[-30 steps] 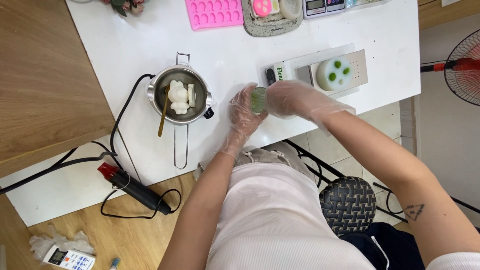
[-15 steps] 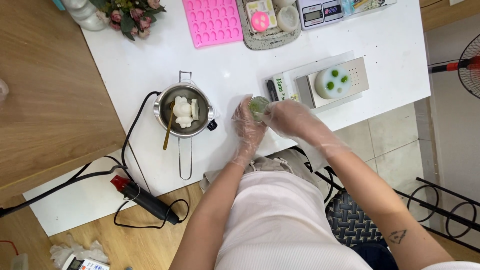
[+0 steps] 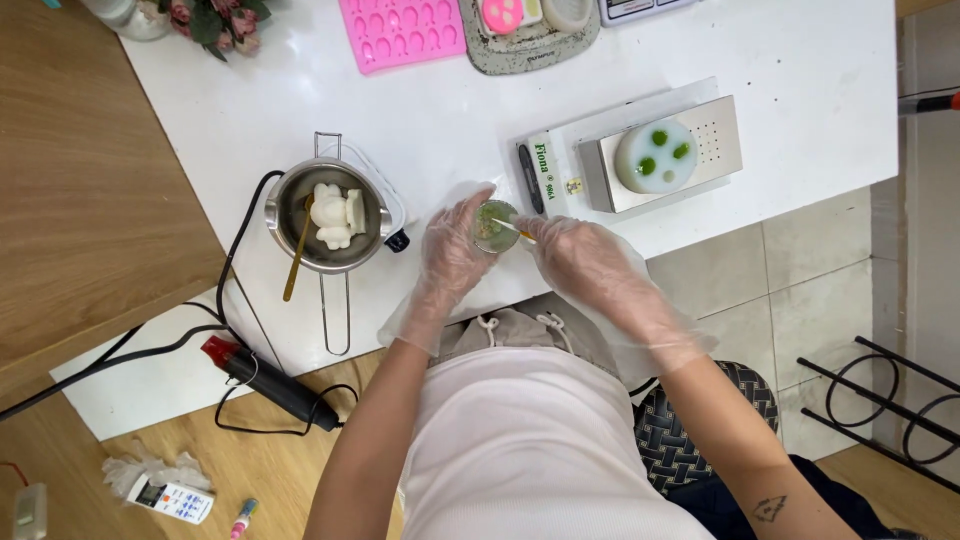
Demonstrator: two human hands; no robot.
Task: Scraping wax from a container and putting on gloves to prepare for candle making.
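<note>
Gloved hands meet over the near edge of the white tabletop (image 3: 800, 90). Left hand (image 3: 452, 250) comes up from the lower left, forearm angled toward the middle, wrist bent slightly inward; its fingers curl around the left side of a small cup (image 3: 493, 225) with green contents, the grip closed on the cup's wall. Right hand (image 3: 580, 262) reaches in from the lower right, forearm running diagonally, palm down; thumb and forefinger pinch a thin stick (image 3: 510, 229) whose tip lies in the cup. Both hands wear loose clear plastic gloves.

The cup stands on the tabletop near its front edge, just left of a scale (image 3: 630, 160). On the scale's steel plate sits a round white mould (image 3: 656, 157) with green dots. Left of the hands, well apart, a steel pot (image 3: 322, 215) with a long wire handle holds white lumps and a wooden spoon (image 3: 297, 255); a black cord runs from beneath it. At the far edge lie a pink mould (image 3: 400, 30) and a grey tray (image 3: 530, 45). Flowers (image 3: 210, 22) stand at the far left corner. On the floor lie a heat gun (image 3: 265, 378) and a remote (image 3: 170, 497).
</note>
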